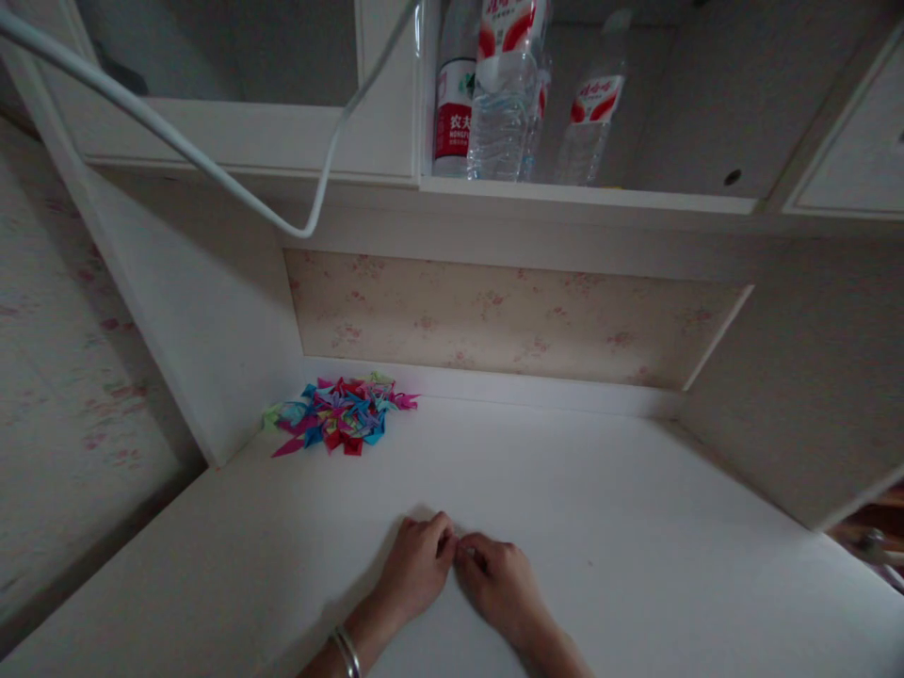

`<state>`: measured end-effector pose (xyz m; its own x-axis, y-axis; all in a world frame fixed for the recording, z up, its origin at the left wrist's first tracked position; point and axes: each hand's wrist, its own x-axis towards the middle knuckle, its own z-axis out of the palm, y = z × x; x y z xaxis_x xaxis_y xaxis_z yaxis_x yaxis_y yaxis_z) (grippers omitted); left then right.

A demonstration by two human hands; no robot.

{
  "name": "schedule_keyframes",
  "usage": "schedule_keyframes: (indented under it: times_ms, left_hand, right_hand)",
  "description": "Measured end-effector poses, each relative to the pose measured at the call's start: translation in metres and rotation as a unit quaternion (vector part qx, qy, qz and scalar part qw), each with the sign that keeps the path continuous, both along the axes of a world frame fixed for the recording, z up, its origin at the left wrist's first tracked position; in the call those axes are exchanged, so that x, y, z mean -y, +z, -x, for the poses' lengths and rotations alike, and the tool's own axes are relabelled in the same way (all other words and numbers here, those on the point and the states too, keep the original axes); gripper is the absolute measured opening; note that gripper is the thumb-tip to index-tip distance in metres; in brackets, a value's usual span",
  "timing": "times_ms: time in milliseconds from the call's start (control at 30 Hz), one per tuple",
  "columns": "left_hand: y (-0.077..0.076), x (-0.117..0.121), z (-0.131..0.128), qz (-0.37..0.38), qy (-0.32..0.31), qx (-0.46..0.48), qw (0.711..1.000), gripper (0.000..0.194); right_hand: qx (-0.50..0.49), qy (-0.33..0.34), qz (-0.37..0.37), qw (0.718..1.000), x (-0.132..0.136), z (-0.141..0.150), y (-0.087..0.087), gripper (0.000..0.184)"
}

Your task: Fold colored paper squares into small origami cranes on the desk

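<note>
Plainly, from my remote seat, the near end of the view belongs to two bare hands. The left hand (422,560) and right hand (501,579) meet low over the desk (600,490), fingertips touching or nearly so. I judge they are held this close so both thumbs and forefingers can bear on one small spot. Each is curled almost closed, thumb towards forefinger; I cannot tell whether either pinch has hold of anything, since the fingers hide it.

From that meeting point, the left forearm, with a bangle (346,652) at its wrist, lies along 7 o'clock, the right along 5, knuckles up.

Further off, at 11 o'clock, the paper pile (346,414) lies by the desk's back corner, well apart from the hands; I suppose that spot suits it because the forearms don't reach across there. Above it a cable (212,169) loops down, and bottles (498,113) stand on the shelf (586,193) towards 12 and 1 o'clock.
</note>
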<state>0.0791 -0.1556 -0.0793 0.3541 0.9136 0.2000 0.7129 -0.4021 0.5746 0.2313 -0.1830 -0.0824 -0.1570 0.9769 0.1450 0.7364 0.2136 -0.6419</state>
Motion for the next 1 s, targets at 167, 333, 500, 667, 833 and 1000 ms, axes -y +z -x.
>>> schedule_keyframes:
  times_ms: [167, 333, 500, 667, 833, 1000]
  left_hand:
    - [0.0014, 0.0018, -0.0009, 0.001, 0.013, -0.01, 1.0, 0.017]
    - [0.0012, 0.0023, -0.0008, 0.001, 0.013, -0.013, 1.0, 0.015]
    - [0.0015, 0.003, -0.0003, 0.003, 0.007, -0.002, 1.0, 0.015]
    - [0.002, 0.0023, 0.0004, 0.006, 0.001, -0.004, 1.0, 0.015]
    - [0.0008, 0.002, 0.0009, -0.001, -0.002, -0.007, 1.0, 0.015]
    - [0.0005, 0.0012, 0.0004, -0.001, -0.002, -0.015, 1.0, 0.016]
  right_hand:
    - [-0.003, 0.003, 0.0, 1.0, -0.0011, -0.0008, -0.003, 0.028]
    - [0.0, 0.002, 0.013, 1.0, -0.0016, -0.0012, -0.0038, 0.029]
    - [0.001, 0.003, 0.022, 1.0, 0.0009, -0.0011, -0.0002, 0.03]
    - [-0.008, 0.008, 0.011, 1.0, 0.0018, -0.0011, 0.0006, 0.029]
    - [0.003, 0.003, 0.01, 1.0, 0.0012, -0.0016, 0.0007, 0.028]
    - [0.007, 0.011, 0.007, 1.0, 0.0015, -0.0021, 0.0011, 0.029]
